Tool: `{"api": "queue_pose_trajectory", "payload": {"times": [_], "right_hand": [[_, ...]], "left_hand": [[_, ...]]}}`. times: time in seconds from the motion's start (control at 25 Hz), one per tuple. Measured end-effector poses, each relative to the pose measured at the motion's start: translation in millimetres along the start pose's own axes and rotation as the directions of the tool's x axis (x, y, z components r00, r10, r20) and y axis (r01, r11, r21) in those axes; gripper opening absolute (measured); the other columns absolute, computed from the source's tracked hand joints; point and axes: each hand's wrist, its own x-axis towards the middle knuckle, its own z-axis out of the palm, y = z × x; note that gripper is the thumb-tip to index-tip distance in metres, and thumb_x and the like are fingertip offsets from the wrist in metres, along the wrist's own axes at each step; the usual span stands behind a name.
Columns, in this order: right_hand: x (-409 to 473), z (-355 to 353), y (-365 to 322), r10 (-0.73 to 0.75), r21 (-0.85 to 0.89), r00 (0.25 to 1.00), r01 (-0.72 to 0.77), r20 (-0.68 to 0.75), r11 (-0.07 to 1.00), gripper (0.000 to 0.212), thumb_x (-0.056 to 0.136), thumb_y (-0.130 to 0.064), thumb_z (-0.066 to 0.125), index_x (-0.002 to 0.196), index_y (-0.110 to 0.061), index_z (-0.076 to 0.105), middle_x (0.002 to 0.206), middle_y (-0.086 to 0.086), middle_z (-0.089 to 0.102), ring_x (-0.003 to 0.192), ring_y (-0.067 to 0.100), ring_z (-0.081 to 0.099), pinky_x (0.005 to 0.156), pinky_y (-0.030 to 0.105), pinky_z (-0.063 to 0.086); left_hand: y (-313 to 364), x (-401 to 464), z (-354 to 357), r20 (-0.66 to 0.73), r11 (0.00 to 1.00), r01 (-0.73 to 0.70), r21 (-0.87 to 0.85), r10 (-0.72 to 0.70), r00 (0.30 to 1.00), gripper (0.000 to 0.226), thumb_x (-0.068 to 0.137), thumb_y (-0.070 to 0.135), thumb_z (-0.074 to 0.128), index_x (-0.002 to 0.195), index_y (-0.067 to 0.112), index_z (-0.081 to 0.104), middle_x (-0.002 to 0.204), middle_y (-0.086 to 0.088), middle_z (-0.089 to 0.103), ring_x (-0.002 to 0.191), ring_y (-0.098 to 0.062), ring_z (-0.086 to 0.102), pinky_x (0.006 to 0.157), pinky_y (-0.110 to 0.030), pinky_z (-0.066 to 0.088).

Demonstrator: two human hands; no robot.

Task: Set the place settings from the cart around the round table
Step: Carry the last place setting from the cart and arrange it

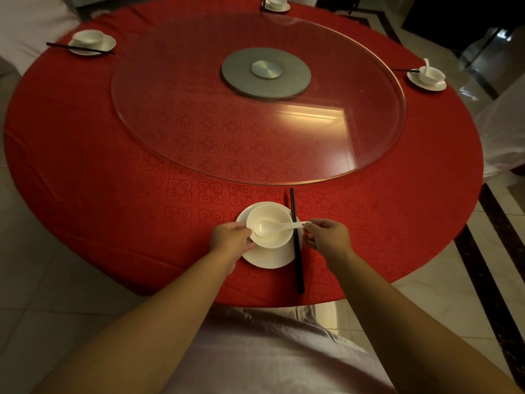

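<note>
your left hand (231, 237) grips the small white ceramic bowl (270, 226) on its white saucer (270, 258) at the near table edge; your right hand (326, 234) pinches the white porcelain spoon (279, 226) handle. risk: handle knocks the black chopsticks (297, 245) askew, or the bowl slides.

At the near edge of the red-clothed worktop (85, 166) a white plate (272, 258) lies flat, with a white bowl (270, 234) seated upright on it, toward its far side. A white spoon (277, 226) is laid in the bowl, scoop to the left, handle over the right rim. A pair of black chopsticks (296, 243) is set along the plate's right edge (partly over the rim). Three further settings are seen at the left (92, 42), far (276, 3) and right (426, 76) edges, each a bowl on a plate with chopsticks.
</note>
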Motion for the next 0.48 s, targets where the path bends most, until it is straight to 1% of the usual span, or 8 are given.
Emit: {"api": "queue_pose_trajectory", "payload": {"times": [0.12,0.2,0.28,0.32,0.4,0.48], "right_hand": [[-0.8,0.1,0.7,-0.002,-0.008,1.0,0.002,0.013,1.0,0.006,0.091,-0.006,0.069,0.094,-0.008,0.073,0.079,0.01,0.073,0.06,0.014,0.068,0.056,0.025,0.06],[-2.3,-0.6,1.0,0.002,-0.009,1.0,-0.002,0.022,1.0,0.01,0.091,-0.008,0.068,0.101,-0.006,0.072,0.082,0.012,0.073,0.064,0.016,0.069,0.059,0.029,0.063],[-4.2,-2.1,0.3,0.005,0.002,1.0,-0.005,0.03,1.0,0.012,0.092,-0.01,0.067,0.102,-0.006,0.071,0.088,0.013,0.073,0.069,0.02,0.071,0.06,0.031,0.065],[-4.7,-3.4,-0.1,0.006,0.011,0.999,-0.006,0.032,1.0,0.01,0.092,-0.011,0.066,0.101,-0.007,0.071,0.089,0.014,0.073,0.071,0.022,0.072,0.058,0.031,0.064],[-5.0,-7.1,0.3,-0.001,0.007,0.999,0.001,0.032,1.0,0.008,0.094,-0.014,0.064,0.097,-0.011,0.071,0.088,0.012,0.073,0.069,0.022,0.072,0.054,0.028,0.061],[-4.5,-12.0,1.4,-0.01,-0.043,0.999,0.012,0.035,0.999,0.012,0.095,-0.015,0.062,0.102,-0.01,0.07,0.085,0.012,0.072,0.067,0.022,0.07,0.057,0.03,0.062]], "left_hand": [[2.3,-2.4,-0.4,-0.007,1.0,-0.004,0.021,0.004,1.0,0.032,0.087,-0.002,0.068,0.119,0.002,0.07,0.102,-0.013,0.074,0.093,-0.026,0.075,0.071,-0.033,0.066],[3.6,-3.5,-0.7,-0.003,1.0,-0.002,0.028,0.002,1.0,0.031,0.088,-0.002,0.067,0.118,0.002,0.07,0.101,-0.013,0.073,0.092,-0.027,0.075,0.067,-0.03,0.065],[5.5,-4.2,-2.5,0.009,0.999,0.004,0.037,-0.004,1.0,0.029,0.089,0.001,0.068,0.118,0.003,0.069,0.1,-0.014,0.074,0.091,-0.027,0.075,0.069,-0.031,0.065],[6.2,-4.6,-4.3,0.014,0.999,0.007,0.05,-0.007,1.0,0.026,0.09,0.006,0.069,0.116,0.004,0.069,0.099,-0.015,0.074,0.089,-0.026,0.076,0.069,-0.032,0.064],[6.8,-7.0,-10.1,0.01,0.993,-0.013,0.117,0.012,1.0,0.021,0.092,0.018,0.068,0.11,0.007,0.07,0.092,-0.012,0.076,0.084,-0.023,0.076,0.07,-0.033,0.065],[6.6,-10.7,-17.8,-0.006,0.963,-0.078,0.258,0.082,0.997,0.021,0.093,0.024,0.065,0.106,0.009,0.072,0.088,-0.009,0.076,0.083,-0.024,0.075,0.078,-0.042,0.065]]}}
